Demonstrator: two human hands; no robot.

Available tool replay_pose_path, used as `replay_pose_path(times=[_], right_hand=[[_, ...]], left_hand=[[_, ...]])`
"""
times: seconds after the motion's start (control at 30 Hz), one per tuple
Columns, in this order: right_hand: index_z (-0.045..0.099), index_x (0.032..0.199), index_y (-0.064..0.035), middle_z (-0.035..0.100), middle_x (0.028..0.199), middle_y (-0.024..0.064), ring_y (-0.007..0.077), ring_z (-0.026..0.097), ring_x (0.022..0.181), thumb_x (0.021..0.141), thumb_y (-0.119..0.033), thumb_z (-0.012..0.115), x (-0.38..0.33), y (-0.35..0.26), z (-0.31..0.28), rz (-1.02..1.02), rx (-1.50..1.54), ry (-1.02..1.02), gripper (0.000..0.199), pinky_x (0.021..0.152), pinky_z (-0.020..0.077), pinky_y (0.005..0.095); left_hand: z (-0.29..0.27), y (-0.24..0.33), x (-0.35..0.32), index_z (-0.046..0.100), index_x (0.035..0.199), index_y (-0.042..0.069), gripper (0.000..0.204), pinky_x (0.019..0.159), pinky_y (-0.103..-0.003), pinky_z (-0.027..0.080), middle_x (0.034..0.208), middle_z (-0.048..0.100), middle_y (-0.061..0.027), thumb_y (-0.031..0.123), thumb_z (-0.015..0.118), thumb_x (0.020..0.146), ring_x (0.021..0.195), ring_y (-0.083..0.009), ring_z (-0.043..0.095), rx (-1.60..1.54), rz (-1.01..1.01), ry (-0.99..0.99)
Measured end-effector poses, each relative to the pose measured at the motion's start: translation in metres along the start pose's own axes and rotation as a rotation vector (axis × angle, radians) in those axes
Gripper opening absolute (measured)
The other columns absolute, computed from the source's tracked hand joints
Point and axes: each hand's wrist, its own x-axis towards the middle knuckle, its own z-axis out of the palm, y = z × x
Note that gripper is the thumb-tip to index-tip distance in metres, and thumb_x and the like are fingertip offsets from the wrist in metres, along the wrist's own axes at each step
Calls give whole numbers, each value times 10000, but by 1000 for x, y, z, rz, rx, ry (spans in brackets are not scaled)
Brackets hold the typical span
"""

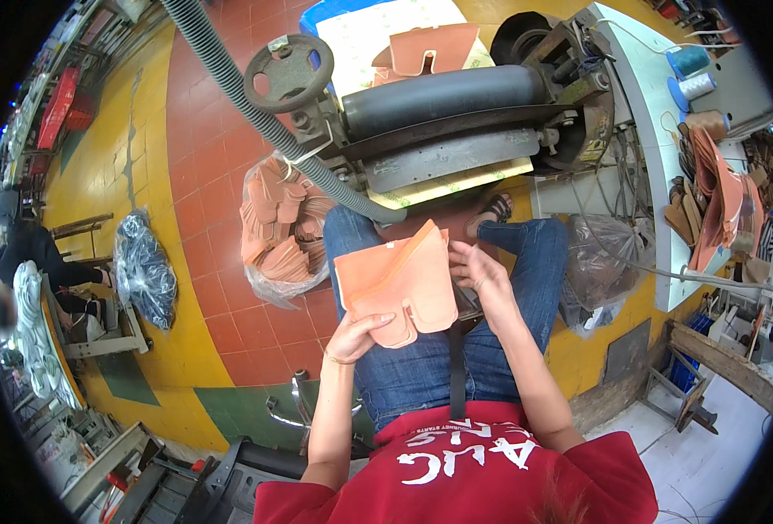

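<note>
Over my lap, my left hand (358,337) grips a small stack of peach leather pieces (413,284) by its lower left corner, thumb on top. The pieces are flat panels with a rounded slot cut into the lower edge, and their upper layers are fanned at a slant. Beside the stack's right edge is my right hand (483,275), its fingers apart and holding nothing that I can see. Whether its fingertips touch the edge is hard to tell. Ahead of my knees stands a machine with a black roller (443,96); more peach pieces (430,48) lie behind the roller.
A clear plastic bag of peach pieces (283,227) sits on the floor to my left. A grey hose (238,96) slants down beside the machine's handwheel (288,73). On the right, a pale table (644,131) carries thread spools (690,87) and hanging leather pieces (723,196).
</note>
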Motion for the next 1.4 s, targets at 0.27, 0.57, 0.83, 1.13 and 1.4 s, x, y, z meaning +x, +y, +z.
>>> replay_pose_path(times=[0.27,0.57,0.83,1.13,1.4], right_hand=[[611,1144,6,566,1049,133,258,579,971,749,-210,762,-21,-21,39,-417,-639,315,475,817,479,348],[606,905,10,580,831,76,150,548,628,768,-117,753,-24,-17,34,-699,-735,400,237,550,447,247],[686,948,-44,680,954,122,258,664,802,771,-22,678,-13,-31,30,-1059,-997,433,179,680,520,312],[683,930,-29,689,873,97,225,665,750,748,14,700,-45,-67,27,-1159,-754,568,188,652,530,305],[682,912,-112,639,967,68,244,587,977,737,-350,746,-63,-55,50,-1005,-1165,-45,302,886,384,406]], left_hand=[[31,-5,12,477,1283,2,458,985,-325,438,1220,575,-82,-5,618,848,1127,-172,553,44,108,17],[45,-27,21,205,1455,65,779,1107,-416,278,1467,319,-92,447,579,888,1344,-233,328,-252,212,-75],[52,-20,26,341,1387,43,566,1074,-414,340,1372,453,-102,325,527,933,1264,-243,441,-241,116,38],[51,-20,30,381,1348,15,529,1057,-410,367,1344,476,-119,249,554,906,1236,-253,470,-402,100,20],[31,-27,40,373,1355,17,492,1064,-399,351,1358,463,-108,183,530,919,1243,-238,460,-513,64,-109]])
